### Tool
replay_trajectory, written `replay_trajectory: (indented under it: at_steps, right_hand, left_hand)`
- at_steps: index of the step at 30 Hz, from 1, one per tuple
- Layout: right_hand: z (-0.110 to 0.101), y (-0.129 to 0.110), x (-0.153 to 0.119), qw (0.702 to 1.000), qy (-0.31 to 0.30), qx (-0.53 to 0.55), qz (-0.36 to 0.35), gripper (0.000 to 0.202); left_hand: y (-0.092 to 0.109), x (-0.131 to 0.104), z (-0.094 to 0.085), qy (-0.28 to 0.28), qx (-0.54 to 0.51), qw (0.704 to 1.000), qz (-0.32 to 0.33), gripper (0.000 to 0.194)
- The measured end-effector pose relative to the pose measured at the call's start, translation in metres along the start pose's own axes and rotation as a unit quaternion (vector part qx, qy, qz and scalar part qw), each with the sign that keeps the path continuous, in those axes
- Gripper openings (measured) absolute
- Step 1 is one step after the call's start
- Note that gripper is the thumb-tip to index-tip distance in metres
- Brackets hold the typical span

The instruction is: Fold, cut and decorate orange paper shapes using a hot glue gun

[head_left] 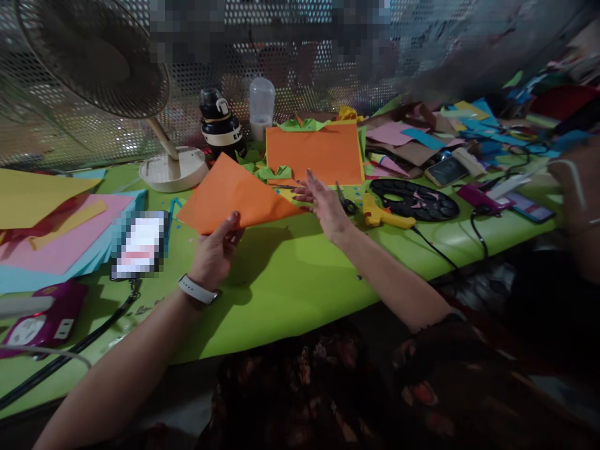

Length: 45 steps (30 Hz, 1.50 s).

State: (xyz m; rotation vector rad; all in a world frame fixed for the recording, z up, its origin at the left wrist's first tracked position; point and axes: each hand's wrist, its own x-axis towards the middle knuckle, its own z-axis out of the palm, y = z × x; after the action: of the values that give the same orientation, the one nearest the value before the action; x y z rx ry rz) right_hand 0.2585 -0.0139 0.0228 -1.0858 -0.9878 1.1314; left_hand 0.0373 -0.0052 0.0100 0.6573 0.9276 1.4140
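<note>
Orange paper point(229, 197) folded to a triangle is pinched at its lower edge by my left hand point(218, 250), thumb on top. Beside the paper's right tip, my right hand point(323, 203) has its fingers spread; nothing shows in them. Behind that hand stands an orange card point(314, 150) with a yellow edge and green cut-paper leaves point(276, 172) along it. Scissors point(345, 200) lie just right of my right hand, partly hidden by it. Farther right is a yellow glue gun point(384, 212) with a black cord.
A fan point(173, 169), a dark bottle point(222, 128) and a clear container point(261, 106) stand at the back. Coloured sheets point(70, 231) and a phone point(140, 244) lie left. A black palette point(417, 200), paper scraps point(398, 134) and another person's arm point(579, 206) are right.
</note>
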Motion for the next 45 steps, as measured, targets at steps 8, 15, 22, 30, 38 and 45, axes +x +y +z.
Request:
replay_trajectory:
  at_steps: [8, 15, 22, 30, 38, 45]
  right_hand:
    - [0.038, 0.020, -0.023, 0.988, -0.094, 0.083, 0.087, 0.044]
    - [0.041, 0.019, -0.025, 0.990, -0.064, 0.095, 0.083, 0.038]
    - [0.042, 0.025, -0.023, 0.992, -0.017, 0.108, 0.070, 0.028]
    - [0.039, 0.024, -0.019, 0.995, -0.009, 0.074, 0.064, 0.035]
    - [0.039, 0.026, -0.020, 0.995, 0.027, 0.088, 0.036, 0.031]
    - [0.038, 0.031, -0.017, 0.996, 0.036, 0.070, 0.035, 0.033]
  left_hand:
    - [0.002, -0.001, 0.004, 0.032, -0.042, 0.999, -0.012, 0.023]
    - [-0.002, -0.002, 0.003, 0.028, -0.026, 0.999, -0.015, 0.022]
    - [-0.003, -0.001, 0.002, 0.021, -0.036, 0.999, -0.008, 0.020]
    - [-0.002, -0.002, 0.003, 0.029, -0.051, 0.998, -0.022, 0.026]
    - [-0.006, 0.000, 0.000, 0.021, -0.011, 1.000, -0.005, 0.023]
    - [-0.006, -0.003, 0.002, 0.016, -0.042, 0.999, -0.009, 0.027]
